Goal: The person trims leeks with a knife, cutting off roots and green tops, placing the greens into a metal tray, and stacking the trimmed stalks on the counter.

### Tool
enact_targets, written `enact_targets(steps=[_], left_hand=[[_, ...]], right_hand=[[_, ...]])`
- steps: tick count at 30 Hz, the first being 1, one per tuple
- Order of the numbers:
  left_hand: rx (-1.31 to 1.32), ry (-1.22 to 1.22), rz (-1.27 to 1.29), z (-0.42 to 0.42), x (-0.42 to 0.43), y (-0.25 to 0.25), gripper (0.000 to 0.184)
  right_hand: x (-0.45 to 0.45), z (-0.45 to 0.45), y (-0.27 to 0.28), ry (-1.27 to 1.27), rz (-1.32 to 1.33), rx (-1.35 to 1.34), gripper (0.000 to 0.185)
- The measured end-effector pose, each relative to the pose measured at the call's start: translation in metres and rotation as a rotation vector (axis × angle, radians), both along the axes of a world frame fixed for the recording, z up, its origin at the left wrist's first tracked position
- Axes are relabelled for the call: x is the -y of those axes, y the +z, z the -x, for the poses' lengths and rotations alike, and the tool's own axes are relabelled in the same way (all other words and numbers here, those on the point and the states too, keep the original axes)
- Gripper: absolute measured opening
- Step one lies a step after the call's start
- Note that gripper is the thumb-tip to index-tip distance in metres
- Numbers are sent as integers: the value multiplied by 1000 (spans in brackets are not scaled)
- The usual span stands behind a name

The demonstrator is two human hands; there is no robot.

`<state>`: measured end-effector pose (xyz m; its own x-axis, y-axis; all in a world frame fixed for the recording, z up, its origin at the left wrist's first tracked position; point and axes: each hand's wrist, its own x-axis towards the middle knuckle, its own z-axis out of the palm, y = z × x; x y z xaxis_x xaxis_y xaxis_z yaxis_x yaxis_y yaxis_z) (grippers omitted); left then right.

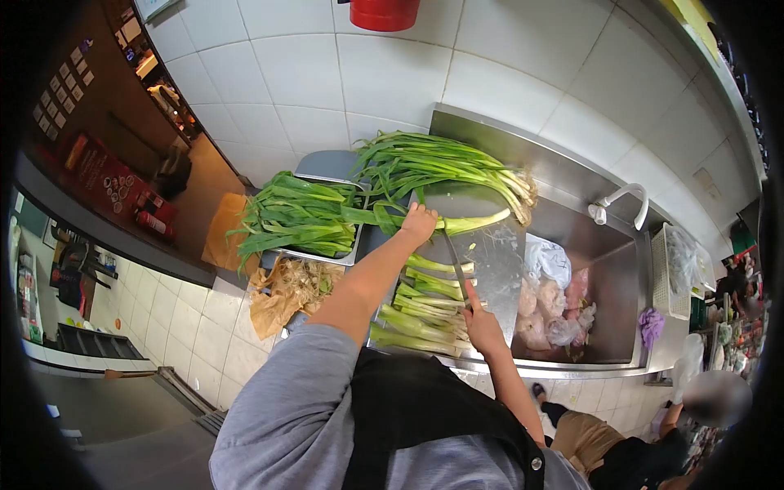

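My left hand (420,222) is closed around a leek (482,221) lying across the steel counter, its white end pointing right and its green leaves left. My right hand (485,330) grips a knife (457,265) by its handle, the blade pointing away from me with its tip close to the leek beside my left fingers. Nearer to me lie several trimmed pale leek stalks (425,306). Beyond my left hand rests a bunch of whole leeks (445,159) with roots on. Left of it, cut green leaves (302,214) heap over a metal tray (356,245).
Right of the counter, a steel sink (608,286) holds plastic bags of pinkish meat (547,306) under a white faucet (633,200). A white basket (671,273) and purple cloth (651,325) sit beyond. Brown paper with root scraps (290,290) lies left. Another person (604,441) is at lower right.
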<state>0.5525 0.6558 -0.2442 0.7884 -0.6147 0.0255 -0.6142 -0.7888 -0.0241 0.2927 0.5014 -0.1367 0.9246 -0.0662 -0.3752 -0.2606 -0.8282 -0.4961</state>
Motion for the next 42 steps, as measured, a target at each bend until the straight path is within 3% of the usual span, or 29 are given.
enact_targets(steps=[5,8,13,15,20,22,23,25,26,28,29,30,31,33,35,37,39,41,42], left_hand=[[-46,97,64,4,-2,27,19],[-19,71,224,5,-21,77,41],[28,253,800,0,-109,194,43],[-21,298,840,-8,-151,222,54],[-259,227,1224,-2,-229,298,26],[-235,209,1342,3,-258,319,21],[-239,207,1339,2,-274,326,21],[79,240,1130,-3,-297,333,21],[74,237,1126,-4,-299,331,21],[458,368,496,-8,-302,319,28],[455,363,495,-10,-298,307,28],[445,335,265,-12,-288,289,29],[433,301,37,-17,-280,265,30],[506,247,-160,-46,-268,177,29],[304,174,-211,-56,-256,104,45],[300,132,-248,-32,-240,69,53],[311,97,-276,-32,-206,61,61],[382,133,-73,-30,-152,54,73],[184,104,112,-27,-125,65,75]], right_hand=[[-1,6,0,-4,-12,28,65],[-4,8,3,-25,-89,46,63],[-9,7,7,-113,-169,-69,65],[-10,8,4,-102,-158,-37,65],[-22,7,20,-172,-198,-86,65],[-23,7,18,-171,-195,-84,65],[-24,7,17,-168,-188,-81,64],[-29,5,24,-192,-191,-101,64],[-32,6,26,-212,-192,-121,64],[-34,7,20,-215,-207,-84,64],[-34,7,15,-215,-218,-45,64],[-33,8,9,-221,-220,-45,64],[-32,9,1,-192,-207,16,64],[-32,11,-15,-181,-190,75,64],[-30,13,-26,-145,-112,168,64],[-41,18,-3,-241,-155,69,64],[-40,22,-1,-133,-17,204,64],[-42,28,17,-220,-65,49,65],[-43,32,20,-231,-92,22,65]])
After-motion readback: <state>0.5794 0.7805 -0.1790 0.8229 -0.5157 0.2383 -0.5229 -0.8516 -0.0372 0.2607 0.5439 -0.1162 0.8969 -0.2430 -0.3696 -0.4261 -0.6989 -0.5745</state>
